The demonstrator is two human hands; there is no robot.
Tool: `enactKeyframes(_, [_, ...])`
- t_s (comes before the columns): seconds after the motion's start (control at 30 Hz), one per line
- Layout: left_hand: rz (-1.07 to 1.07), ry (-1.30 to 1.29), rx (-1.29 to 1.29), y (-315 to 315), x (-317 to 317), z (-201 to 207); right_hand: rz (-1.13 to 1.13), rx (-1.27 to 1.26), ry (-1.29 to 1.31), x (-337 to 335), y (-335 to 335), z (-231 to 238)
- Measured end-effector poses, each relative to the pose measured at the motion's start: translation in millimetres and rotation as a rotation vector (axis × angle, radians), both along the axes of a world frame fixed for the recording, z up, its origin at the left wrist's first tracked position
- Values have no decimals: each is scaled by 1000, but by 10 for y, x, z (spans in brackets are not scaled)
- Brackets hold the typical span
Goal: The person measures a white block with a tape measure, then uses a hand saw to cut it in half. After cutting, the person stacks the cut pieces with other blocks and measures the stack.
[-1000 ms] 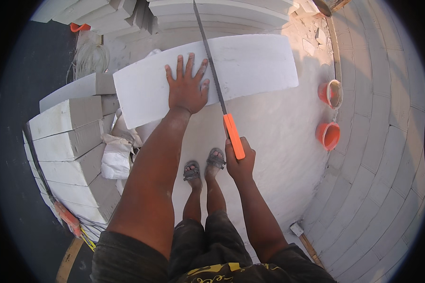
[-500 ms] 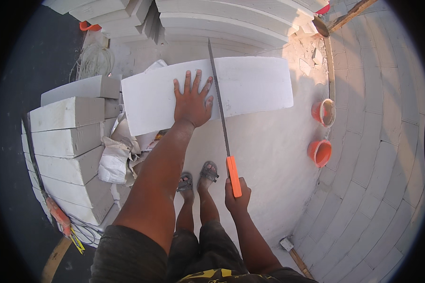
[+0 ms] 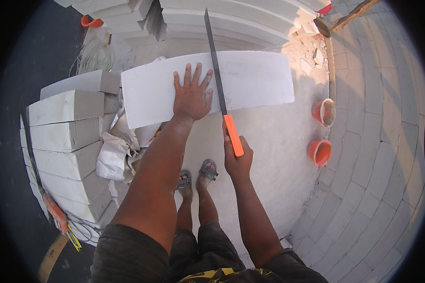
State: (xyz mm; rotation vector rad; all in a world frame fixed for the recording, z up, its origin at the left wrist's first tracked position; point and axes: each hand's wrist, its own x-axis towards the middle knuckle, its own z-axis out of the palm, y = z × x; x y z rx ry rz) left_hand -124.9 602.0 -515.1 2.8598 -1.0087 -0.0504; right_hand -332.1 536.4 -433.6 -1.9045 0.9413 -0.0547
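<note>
A long white lightweight block point(image 3: 257, 78) lies crosswise in front of me. Flat on its top, fingers spread, rests my left hand point(image 3: 192, 96), just left of the saw blade. My right hand point(image 3: 237, 158) is wrapped round the orange handle of a hand saw point(image 3: 216, 66). The dark blade runs across the block near its middle, its tip reaching past the far edge and its handle close to the near edge. What bears the block is mostly hidden under it.
Stacked white blocks point(image 3: 56, 134) stand at the left, with crumpled paper sacks point(image 3: 113, 155) beside them and another saw point(image 3: 55, 212) leaning there. More blocks point(image 3: 226, 23) are piled at the back. Two orange buckets point(image 3: 319, 153) stand near the block wall point(image 3: 378, 141) on the right.
My right hand has pushed the saw away from me, so the handle now sits nearer the block and the tip farther beyond it. My left hand stays flat on the block.
</note>
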Motion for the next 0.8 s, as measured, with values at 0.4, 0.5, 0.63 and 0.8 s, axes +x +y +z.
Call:
enactKeyframes(0.4, [8, 75, 103, -45, 38, 77, 9, 5, 25, 152, -14, -20])
enactKeyframes(0.5, [-1, 86, 109, 10, 16, 115, 46, -73, -26, -390, 180, -120])
enactKeyframes(0.63, [-2, 87, 114, -1, -23, 90, 28, -54, -79, -658, 182, -222])
enactKeyframes(0.8, [-15, 89, 137, -46, 39, 115, -16, 61, 7, 154, -64, -40])
